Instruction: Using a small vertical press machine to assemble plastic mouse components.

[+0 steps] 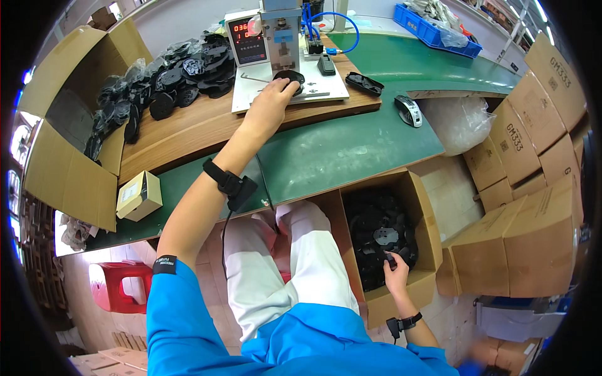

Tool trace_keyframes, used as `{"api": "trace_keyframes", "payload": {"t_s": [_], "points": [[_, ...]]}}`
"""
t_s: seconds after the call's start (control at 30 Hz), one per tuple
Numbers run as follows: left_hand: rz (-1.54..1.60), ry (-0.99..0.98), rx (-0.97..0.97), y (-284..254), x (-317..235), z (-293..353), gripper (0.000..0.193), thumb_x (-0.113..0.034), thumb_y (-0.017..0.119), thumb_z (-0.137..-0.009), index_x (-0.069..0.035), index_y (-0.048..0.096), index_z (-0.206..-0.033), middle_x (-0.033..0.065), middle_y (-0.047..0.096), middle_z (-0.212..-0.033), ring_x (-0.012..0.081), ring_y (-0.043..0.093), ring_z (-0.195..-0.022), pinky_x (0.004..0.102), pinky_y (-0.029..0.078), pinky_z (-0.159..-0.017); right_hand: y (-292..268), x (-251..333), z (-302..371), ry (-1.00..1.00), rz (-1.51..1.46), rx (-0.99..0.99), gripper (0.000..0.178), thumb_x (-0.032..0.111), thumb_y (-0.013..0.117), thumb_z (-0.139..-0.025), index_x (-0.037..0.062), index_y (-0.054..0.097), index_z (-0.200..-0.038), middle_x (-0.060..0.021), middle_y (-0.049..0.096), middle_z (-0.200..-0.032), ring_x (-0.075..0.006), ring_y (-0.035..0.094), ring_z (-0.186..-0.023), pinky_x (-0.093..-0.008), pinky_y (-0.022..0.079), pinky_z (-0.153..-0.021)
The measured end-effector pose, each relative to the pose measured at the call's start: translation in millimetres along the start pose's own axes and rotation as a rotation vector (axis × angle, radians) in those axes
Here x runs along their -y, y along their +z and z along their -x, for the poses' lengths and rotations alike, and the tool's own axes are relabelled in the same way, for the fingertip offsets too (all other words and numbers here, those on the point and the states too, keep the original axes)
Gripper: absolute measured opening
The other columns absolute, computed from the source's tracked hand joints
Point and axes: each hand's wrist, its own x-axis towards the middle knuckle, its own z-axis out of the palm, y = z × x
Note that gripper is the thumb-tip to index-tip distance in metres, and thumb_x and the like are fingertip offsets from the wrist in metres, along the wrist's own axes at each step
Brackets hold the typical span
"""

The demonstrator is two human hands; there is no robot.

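Head view, and we're looking down over our own lap at a green workbench (351,150). Our left hand (271,100) is stretched out to the small benchtop press (282,37), fingers loosely curled and lying on the round black plastic part (290,78) that sits on the machine's pale base plate (320,84), right under the press head. Down at our right side, our right hand (395,272) is dipped into the open cardboard box (426,232) on the floor, fingers closed around one black plastic piece (390,258) at the near edge of the heap of black parts (379,229) filling that box.

Behind the press, on the wooden board (188,125), a big pile of finished-looking black parts (182,75) spills toward the large open carton (69,125) on our left. A small yellowish box (139,195) rests at the bench's near left edge. To the right of the press lie a black oval shell (365,83) and a grey handheld device (409,110), well apart from either hand. Stacked cartons (533,156) rise on the far right, a blue crate (433,31) sits beyond the bench, and a red stool (119,285) stands low left.
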Motion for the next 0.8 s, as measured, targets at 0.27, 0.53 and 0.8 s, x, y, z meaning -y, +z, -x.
{"api": "trace_keyframes", "payload": {"t_s": [0.27, 0.53, 0.8], "points": [[-0.169, 0.051, 0.006, 7, -2, 10, 0.048, 0.005, 0.054, -0.088, -0.006, 0.062, -0.133, 0.0211, 0.062, -0.139, 0.0391, 0.058, -0.130, 0.0463, 0.054, -0.103, 3, -23, -21, -0.104, 0.306, -0.007, 0.038, -0.001, 0.067, -0.084, 0.0008, 0.068, -0.122, -0.0214, 0.065, -0.127, -0.0412, 0.062, -0.119, -0.0428, 0.049, -0.103], [-0.132, 0.094, -0.032, 3, 0, 10, 0.051, 0.006, 0.057, -0.084, -0.004, 0.063, -0.133, 0.0179, 0.063, -0.139, 0.0352, 0.058, -0.125, 0.0433, 0.052, -0.104, 13, 122, -83, -0.479, 0.238, 0.026, 0.030, 0.003, 0.071, -0.085, 0.0051, 0.072, -0.115, -0.0161, 0.065, -0.131, -0.0362, 0.060, -0.124, -0.0446, 0.047, -0.107], [-0.066, 0.051, -0.094, 0, -1, 11, 0.068, 0.009, 0.056, -0.083, -0.002, 0.043, -0.148, 0.0181, 0.066, -0.119, 0.0373, 0.060, -0.113, 0.0450, 0.053, -0.095, 57, 341, -188, -1.008, 0.116, -0.067, 0.046, 0.000, 0.073, -0.077, 0.0035, 0.064, -0.122, -0.0148, 0.064, -0.122, -0.0350, 0.060, -0.117, -0.0442, 0.049, -0.100]]}}
